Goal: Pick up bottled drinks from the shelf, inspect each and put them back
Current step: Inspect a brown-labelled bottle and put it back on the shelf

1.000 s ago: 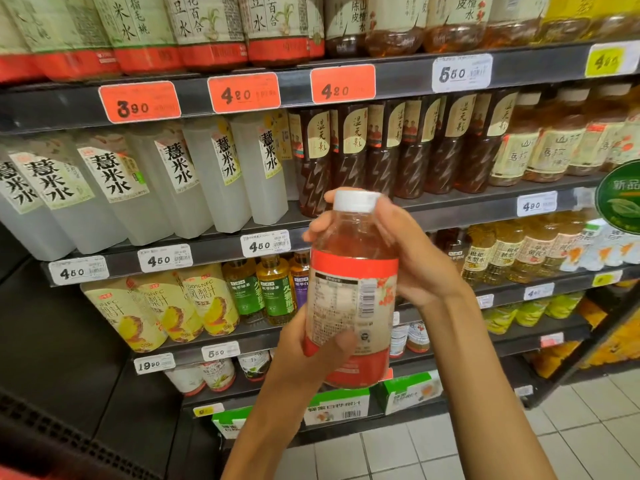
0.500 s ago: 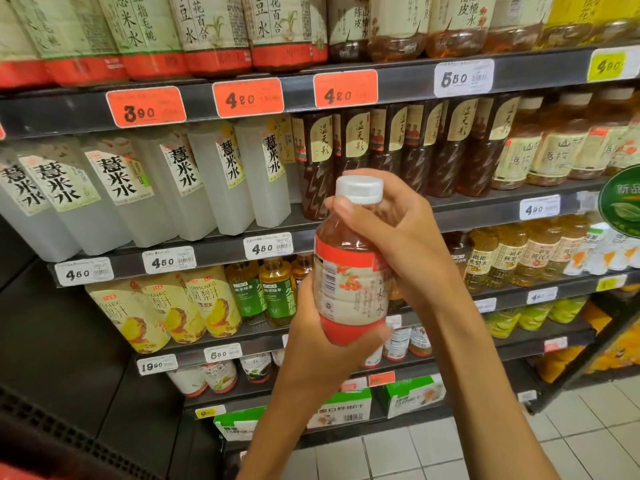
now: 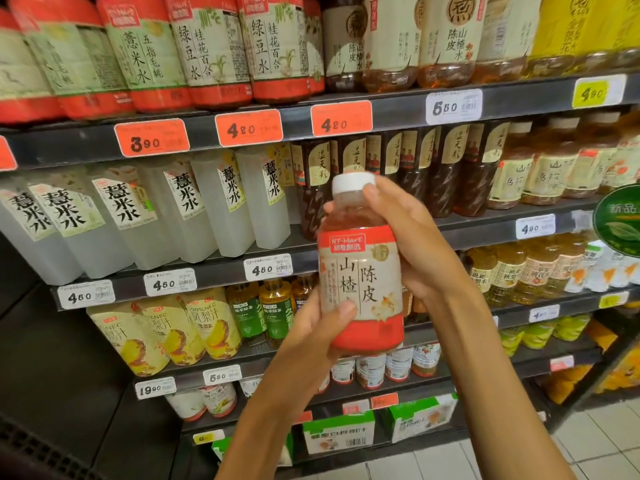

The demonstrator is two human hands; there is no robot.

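Currently the bottle is held upright in mid-air, in front of the shelf and clear of it, front label toward the camera. Left hand cups the lower body from below, thumb pressed flat on the label. Right hand wraps the shoulder from the right, fingers curled round behind, thumb up by the white cap.

Risks, my read:
- Smooth, glossy-looking label, and the bottle looks full, so probably heavy. If one hand lets go before the other tightens, it could slide.
- Putting it back: the shelf rows are packed tight; going in at an angle could knock a neighbouring bottle over or off the edge.

Versus a second ago: the bottle has been spun. The barcode and nutrition side faced the camera then, the front label does now. Right thumb has moved up beside the cap. Camera is closer to the shelf.
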